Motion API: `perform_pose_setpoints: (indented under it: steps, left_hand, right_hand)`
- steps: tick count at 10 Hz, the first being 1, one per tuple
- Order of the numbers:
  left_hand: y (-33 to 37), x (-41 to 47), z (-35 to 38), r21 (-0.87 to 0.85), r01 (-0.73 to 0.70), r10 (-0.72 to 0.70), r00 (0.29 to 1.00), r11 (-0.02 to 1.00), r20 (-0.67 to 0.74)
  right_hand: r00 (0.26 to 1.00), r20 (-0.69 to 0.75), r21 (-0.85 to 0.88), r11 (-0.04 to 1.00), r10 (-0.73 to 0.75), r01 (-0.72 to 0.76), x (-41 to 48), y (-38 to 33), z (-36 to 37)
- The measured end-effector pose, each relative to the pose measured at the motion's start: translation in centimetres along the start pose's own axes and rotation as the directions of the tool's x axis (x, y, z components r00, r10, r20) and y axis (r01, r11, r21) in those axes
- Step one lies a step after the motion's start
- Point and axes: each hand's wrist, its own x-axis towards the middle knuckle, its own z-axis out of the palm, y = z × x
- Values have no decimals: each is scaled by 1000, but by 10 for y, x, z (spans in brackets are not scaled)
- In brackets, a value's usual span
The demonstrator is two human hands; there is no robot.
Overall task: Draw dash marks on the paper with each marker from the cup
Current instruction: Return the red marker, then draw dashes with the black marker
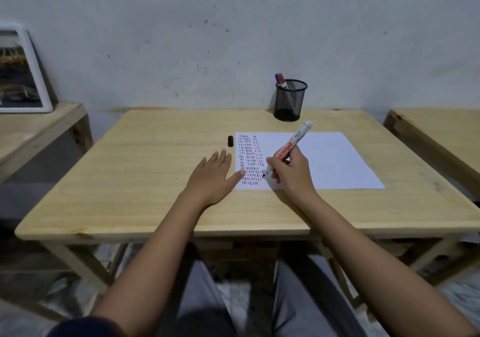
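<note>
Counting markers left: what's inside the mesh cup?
In the mesh cup one marker with a blue cap sticks out above the rim. Through the dark mesh, the lower inside is unclear; I can't confirm others.

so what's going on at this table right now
A person is drawing dash marks on a sheet of paper. The right hand holds an uncapped marker with its tip down at the rows of red and black dashes that fill the sheet's left part. The left hand lies flat, its fingertip on the paper's edge. A black cap sits on the table, and another marker stands in the mesh cup.
</note>
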Motion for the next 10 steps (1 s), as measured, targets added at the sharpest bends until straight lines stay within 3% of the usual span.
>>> perform_pose_setpoints:
  steps: [3,8,10]
  left_hand:
    - [-1,-1,3,5,4,-4,1000,1000,-13]
    - [0,-2,4,-7,7,-7,1000,1000,-27]
    - [-1,-1,2,-51,8,-10,999,999,-40]
  right_hand:
    - [999,30,-49,999,13,-12,0,4,2]
    - [998,30,10,998,55,-55,-4,0,1]
    - [992,-97,214,975,75,-53,3,-1,-8]
